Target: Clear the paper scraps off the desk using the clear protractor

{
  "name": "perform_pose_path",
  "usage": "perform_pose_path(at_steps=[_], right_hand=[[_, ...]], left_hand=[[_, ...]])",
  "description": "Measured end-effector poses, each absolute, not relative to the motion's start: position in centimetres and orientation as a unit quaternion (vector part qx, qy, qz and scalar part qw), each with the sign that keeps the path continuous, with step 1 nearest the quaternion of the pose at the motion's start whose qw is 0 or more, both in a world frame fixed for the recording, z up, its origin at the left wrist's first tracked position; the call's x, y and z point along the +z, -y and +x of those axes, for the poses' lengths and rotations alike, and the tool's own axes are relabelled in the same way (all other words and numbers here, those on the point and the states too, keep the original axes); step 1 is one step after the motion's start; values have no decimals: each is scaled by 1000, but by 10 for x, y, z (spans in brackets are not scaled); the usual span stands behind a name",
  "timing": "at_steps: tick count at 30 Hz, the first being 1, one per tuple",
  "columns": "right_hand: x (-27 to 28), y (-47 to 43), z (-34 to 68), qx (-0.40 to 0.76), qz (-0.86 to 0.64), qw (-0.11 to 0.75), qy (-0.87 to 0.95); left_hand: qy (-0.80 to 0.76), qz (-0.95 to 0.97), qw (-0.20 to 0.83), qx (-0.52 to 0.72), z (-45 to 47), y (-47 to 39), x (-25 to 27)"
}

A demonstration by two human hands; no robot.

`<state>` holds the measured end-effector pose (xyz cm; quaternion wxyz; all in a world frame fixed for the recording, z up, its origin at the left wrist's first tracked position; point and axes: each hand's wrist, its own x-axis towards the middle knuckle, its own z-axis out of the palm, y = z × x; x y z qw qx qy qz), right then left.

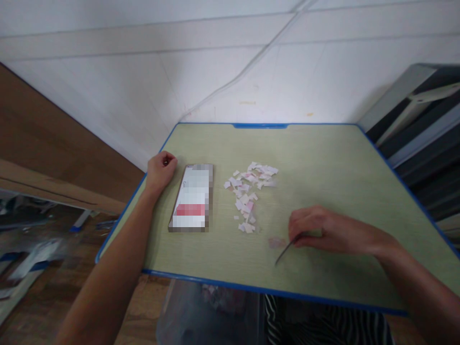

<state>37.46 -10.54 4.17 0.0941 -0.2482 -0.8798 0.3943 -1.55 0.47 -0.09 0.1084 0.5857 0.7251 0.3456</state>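
Observation:
My right hand (312, 227) is closed in a pinch on a thin dark tweezers-like tool (284, 252), whose tip slants down and left just above the table. Close beside its fingers lies a faint pinkish piece, perhaps film or paper (276, 242), blurred. My left hand (161, 171) rests at the table's left edge with fingers curled in, and nothing shows in them. Between the hands, small torn-looking paper scraps (246, 203), white and pale pink, lie in a loose, curved heap. A phone (190, 196) lies flat between my left hand and the scraps, its lit screen partly blurred out.
The pale green tabletop (316, 163) has a blue rim and meets a white wall with a cable (247, 72). Below the front edge stands a translucent plastic bin (208, 316). A dark folded frame (424, 115) leans at right, and a brown wooden panel (53, 129) stands at left.

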Motion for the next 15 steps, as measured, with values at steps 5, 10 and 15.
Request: perform_pose_path(at_steps=[5,10,15], right_hand=[[38,114,359,331,-290,162,883],[37,107,369,210,-425,242,847],[32,107,369,190,-410,178,874]], left_hand=[[-719,588,111,354,-16,-4,-1],[-713,593,110,359,-17,-5,-1],[-713,590,111,363,-16,-5,0]])
